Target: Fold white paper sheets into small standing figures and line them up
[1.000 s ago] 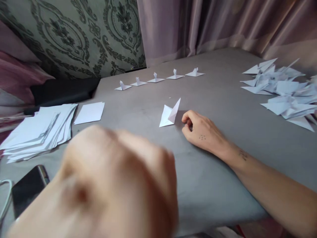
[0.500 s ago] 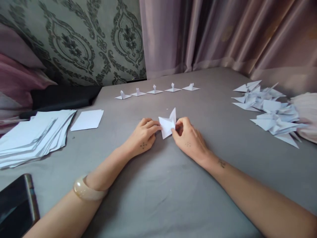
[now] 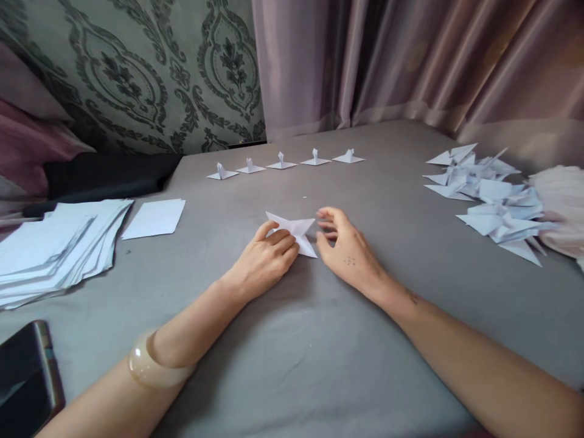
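Note:
A white folded paper (image 3: 300,227) with several pointed flaps spread out lies near the middle of the grey cloth surface. My left hand (image 3: 270,252) is closed over its left side, fingers curled onto the paper and hiding part of it. Just to the right, my right hand (image 3: 344,246) is apart from the paper, its fingers parted and nothing between them. Beyond both hands stands a row of small folded paper figures (image 3: 281,162), each with a flat pointed base and an upright middle.
At left are a stack of white paper sheets (image 3: 59,243), a smaller square paper pile (image 3: 155,219) and a phone (image 3: 30,377). A heap of pointed folded papers (image 3: 497,201) lies at right. Black cloth (image 3: 109,176) rests at the back left, below patterned wallpaper; curtains hang behind.
My right hand has let go of the folded paper and opened. My left hand has moved onto the paper, which now lies turned with its flaps spread. The view has shifted slightly.

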Motion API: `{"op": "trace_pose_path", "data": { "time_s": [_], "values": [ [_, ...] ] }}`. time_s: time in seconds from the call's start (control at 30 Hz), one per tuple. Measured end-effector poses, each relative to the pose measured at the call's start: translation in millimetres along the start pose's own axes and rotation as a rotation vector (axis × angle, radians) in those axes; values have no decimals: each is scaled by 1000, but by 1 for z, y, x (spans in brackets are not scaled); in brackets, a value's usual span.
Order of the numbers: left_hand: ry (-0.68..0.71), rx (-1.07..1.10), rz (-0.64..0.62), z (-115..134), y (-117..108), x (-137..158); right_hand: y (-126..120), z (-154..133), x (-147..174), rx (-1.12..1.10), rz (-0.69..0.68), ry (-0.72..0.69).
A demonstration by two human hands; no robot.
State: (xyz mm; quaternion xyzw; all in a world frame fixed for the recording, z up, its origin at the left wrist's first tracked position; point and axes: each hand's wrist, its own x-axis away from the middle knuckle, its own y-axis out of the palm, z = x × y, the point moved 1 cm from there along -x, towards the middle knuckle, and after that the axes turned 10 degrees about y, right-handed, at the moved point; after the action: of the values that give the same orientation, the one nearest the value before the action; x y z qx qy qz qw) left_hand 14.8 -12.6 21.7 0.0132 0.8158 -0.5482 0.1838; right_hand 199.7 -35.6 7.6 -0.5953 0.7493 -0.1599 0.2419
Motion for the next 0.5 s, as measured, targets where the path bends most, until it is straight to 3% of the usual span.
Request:
{"op": "trace_pose_path", "data": {
  "time_s": [0.07, 0.27, 0.5],
  "values": [
    [-29, 7, -42, 1, 0, -1, -7, -8, 11, 163, 97, -72],
    [-70, 34, -79, 4, 1, -2, -8, -19, 35, 531, -178, -222],
    [-170, 152, -12, 5, 2, -3, -4, -17, 35, 740, -162, -208]
  ]
}}
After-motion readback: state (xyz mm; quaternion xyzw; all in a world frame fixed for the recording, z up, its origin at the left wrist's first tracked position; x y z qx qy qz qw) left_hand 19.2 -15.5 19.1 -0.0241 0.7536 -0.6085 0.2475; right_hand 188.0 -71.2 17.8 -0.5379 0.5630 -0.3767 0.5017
